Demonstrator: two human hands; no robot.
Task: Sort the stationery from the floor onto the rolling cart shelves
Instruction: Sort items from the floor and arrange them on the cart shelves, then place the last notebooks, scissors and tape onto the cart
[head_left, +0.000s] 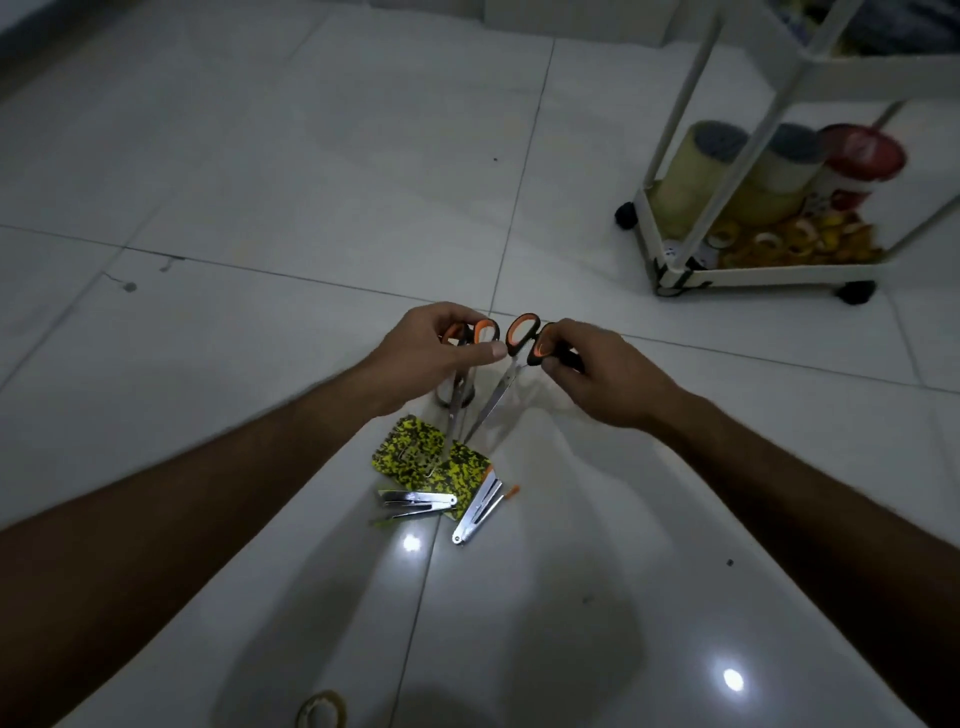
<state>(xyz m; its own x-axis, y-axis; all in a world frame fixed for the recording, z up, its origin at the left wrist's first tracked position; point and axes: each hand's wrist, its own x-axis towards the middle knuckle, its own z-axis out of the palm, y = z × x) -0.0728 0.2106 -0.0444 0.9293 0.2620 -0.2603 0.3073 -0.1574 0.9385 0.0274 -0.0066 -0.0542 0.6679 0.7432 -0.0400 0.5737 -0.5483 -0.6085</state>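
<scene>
— Nearest us, a roll of tape (322, 707) lies on the white tiled floor (260, 156) at the bottom edge. See the hands?

— Yes. Left hand (439, 349) pinches the orange-and-black handles of one pair of scissors (457, 384), blades hanging down. Right hand (605, 379) grips the handle of a second pair of scissors (511, 364), blades slanting down and left.

— And under them?

— Both tips hang over a yellow-and-black speckled card (415, 452) on the floor. Just beside it lie two shiny folding metal tools (480, 506), possibly compasses; it's too dim to tell.

— The cart?

— White rolling cart (675, 244) stands well apart, upper right, its bottom shelf holding big tape rolls (696, 171) and small yellow ones (795, 241).
</scene>
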